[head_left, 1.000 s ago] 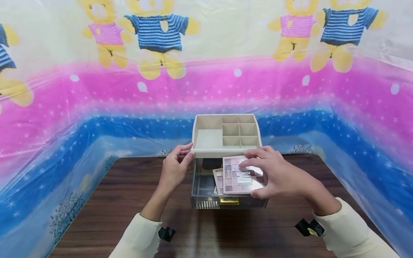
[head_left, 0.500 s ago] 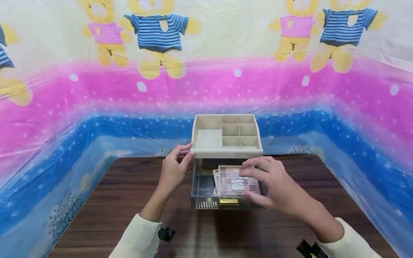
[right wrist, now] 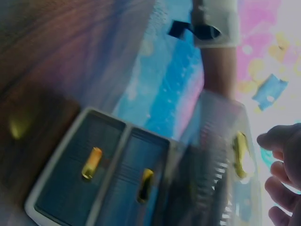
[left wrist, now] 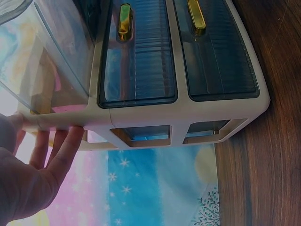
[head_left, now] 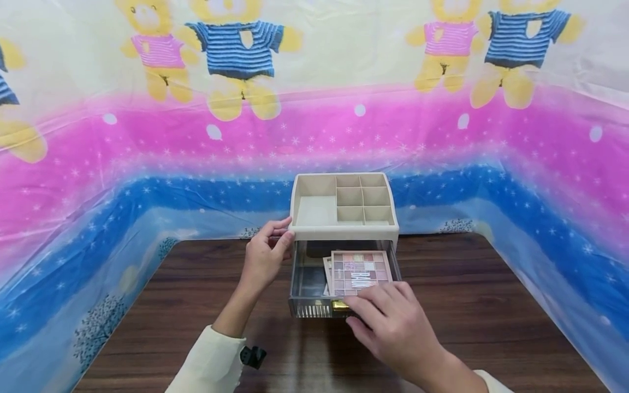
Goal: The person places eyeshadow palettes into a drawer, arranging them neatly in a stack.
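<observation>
A cream storage organizer (head_left: 344,233) stands on the table, its clear top drawer (head_left: 314,307) pulled out. Inside the drawer lies an eyeshadow palette (head_left: 361,267) with a grid of shades, over another palette (head_left: 328,273) that is mostly covered. My left hand (head_left: 265,254) touches the organizer's upper left side; in the left wrist view its fingertips rest along the frame. By the drawer's front is my right hand (head_left: 398,333), empty, fingers loosely bent next to the gold handle (head_left: 340,305). The right wrist view shows a gap between these fingers and the handle (right wrist: 242,155).
Two lower drawers with gold handles (left wrist: 124,21) are closed. The organizer's top has one large compartment (head_left: 316,210) and several small ones (head_left: 363,197). Around the dark wooden table (head_left: 196,305) hangs a curtain (head_left: 314,131) printed with bears.
The right hand has laid the upper palette down in the drawer, let go of it, and moved down toward the drawer's front handle. My left hand has stayed in place.
</observation>
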Demonstrator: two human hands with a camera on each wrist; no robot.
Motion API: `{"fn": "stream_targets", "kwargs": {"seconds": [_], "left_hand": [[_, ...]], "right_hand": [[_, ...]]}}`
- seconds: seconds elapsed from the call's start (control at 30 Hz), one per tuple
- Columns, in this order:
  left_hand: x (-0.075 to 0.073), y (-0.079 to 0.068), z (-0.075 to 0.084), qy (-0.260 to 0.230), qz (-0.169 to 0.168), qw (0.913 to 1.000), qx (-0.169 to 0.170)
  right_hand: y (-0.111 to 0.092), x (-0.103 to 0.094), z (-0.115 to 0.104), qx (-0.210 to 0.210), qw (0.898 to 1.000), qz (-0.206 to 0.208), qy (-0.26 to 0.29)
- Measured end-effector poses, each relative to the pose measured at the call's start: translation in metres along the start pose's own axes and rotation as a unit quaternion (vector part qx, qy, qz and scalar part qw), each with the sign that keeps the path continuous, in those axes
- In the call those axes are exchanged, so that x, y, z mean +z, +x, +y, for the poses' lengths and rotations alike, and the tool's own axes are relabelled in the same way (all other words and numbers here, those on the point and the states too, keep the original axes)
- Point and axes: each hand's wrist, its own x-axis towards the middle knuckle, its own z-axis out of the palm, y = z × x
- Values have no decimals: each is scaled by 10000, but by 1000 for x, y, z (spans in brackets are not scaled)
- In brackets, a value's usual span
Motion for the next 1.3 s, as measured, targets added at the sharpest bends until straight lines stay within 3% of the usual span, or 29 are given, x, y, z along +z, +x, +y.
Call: {"fn": "stream_targets", "kwargs": {"seconds": [0.27,0.43,0.97,1.3], "left_hand": [[0,1,-1,-66,11,10000,-27],[0,2,-1,-69,19,10000,-17],[1,0,-2,-59,40,10000,66],[0,-1,0,27,-57,10000,-25]], "right_hand": [[-2,18,-16,-250,9958,559,-678],[-1,23,-22,-162,9934,635,-940],[1,30,-24,78,9877,1140,-1072],[4,32,-24,497,9883,995,-1040]]}}
